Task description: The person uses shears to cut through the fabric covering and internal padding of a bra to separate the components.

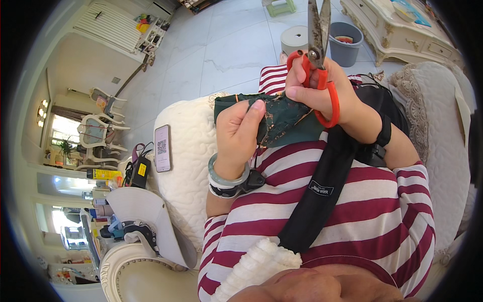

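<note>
A dark green piece of fabric (282,118) with patterned or frayed orange-brown edging is stretched between my hands above my lap. My left hand (240,126) pinches its left part, thumb on top. My right hand (322,93) grips the fabric's right end between thumb and fingers. That same hand also carries a pair of scissors (317,55) with orange-red handles, looped over the fingers. The worn metal blades point away from me, nearly together, and are clear of the fabric. What the curled fingertips press on is partly hidden.
On the cream quilted seat to my left lies a phone (163,148); beyond it are a black pouch (137,171) and a pale wide-brimmed hat (151,221). A grey bin (345,44) and a white round container (294,39) stand on the tiled floor. A black strap (322,189) crosses my striped shirt.
</note>
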Tool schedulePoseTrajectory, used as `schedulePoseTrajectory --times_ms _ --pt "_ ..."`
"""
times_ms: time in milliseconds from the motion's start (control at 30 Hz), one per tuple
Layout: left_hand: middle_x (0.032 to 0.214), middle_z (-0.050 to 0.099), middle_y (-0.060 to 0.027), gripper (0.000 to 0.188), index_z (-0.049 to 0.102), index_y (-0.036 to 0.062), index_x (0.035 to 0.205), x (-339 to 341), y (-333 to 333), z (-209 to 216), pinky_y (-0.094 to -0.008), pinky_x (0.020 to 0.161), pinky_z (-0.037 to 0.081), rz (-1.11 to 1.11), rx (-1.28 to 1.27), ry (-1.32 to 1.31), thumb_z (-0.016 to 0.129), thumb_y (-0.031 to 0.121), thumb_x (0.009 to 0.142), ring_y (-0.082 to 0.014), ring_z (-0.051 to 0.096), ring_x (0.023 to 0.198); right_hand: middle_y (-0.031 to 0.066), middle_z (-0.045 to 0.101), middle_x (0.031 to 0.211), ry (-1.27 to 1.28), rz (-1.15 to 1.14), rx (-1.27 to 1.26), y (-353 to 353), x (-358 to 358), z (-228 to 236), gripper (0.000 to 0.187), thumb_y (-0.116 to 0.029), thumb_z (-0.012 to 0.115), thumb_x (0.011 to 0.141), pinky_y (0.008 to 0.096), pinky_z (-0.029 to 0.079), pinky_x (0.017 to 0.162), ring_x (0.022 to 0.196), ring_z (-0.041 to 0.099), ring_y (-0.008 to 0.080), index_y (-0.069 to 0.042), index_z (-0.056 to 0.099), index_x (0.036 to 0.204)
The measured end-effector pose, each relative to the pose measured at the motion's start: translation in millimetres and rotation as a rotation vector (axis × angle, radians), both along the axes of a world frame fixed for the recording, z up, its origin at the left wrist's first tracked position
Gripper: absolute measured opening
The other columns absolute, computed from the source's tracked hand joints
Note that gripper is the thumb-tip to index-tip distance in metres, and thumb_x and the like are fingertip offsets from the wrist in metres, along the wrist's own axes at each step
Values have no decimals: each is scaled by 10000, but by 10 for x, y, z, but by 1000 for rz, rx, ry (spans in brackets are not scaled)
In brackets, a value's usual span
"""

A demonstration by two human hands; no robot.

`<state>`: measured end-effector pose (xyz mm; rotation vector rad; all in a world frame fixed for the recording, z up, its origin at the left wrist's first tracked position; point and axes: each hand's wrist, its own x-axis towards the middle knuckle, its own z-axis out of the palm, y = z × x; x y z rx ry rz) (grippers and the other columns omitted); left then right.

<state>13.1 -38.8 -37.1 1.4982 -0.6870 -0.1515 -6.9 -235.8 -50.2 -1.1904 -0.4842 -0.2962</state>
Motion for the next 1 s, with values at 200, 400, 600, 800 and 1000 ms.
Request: schedulePoseTrajectory --times_ms 200,400,600,800,1000 --pt "745 598 16 88 622 -33 924 -91 -64 88 -158 521 378 -51 36 118 587 37 885 -9 490 606 -6 566 733 88 66 -31 17 -69 59 149 24 645 765 201 424 632 686 521 56 -48 516 787" --pt "748 610 5 96 625 -41 923 -50 -82 38 -161 544 403 89 -56 -2 616 37 869 -14 504 618 -7 568 745 54 70 -99 34 -82 41 204 -10 713 743 199 432 627 687 523 52 -42 529 825" --pt "733 609 1 80 625 -41 910 -98 -34 59 -159 542 399 83 90 -35 610 22 864 -15 501 613 3 592 773 47 -109 -224 33 -103 44 260 -59 759 737 206 443 641 696 534 57 -34 520 839" --pt "724 597 10 86 609 -41 938 -131 -108 110 -158 527 402 63 -48 77 580 5 871 -8 508 603 2 558 751 -313 -182 -409 -11 -126 90 317 -30 763 710 207 430 624 674 496 72 -38 466 822" --pt "761 605 4 99 597 -40 962 -119 -59 107 -153 556 415 -46 -42 142 569 12 882 -15 523 628 21 550 802 -267 -308 -509 15 -165 60 254 -7 715 745 253 430 664 711 512 105 -47 482 838"
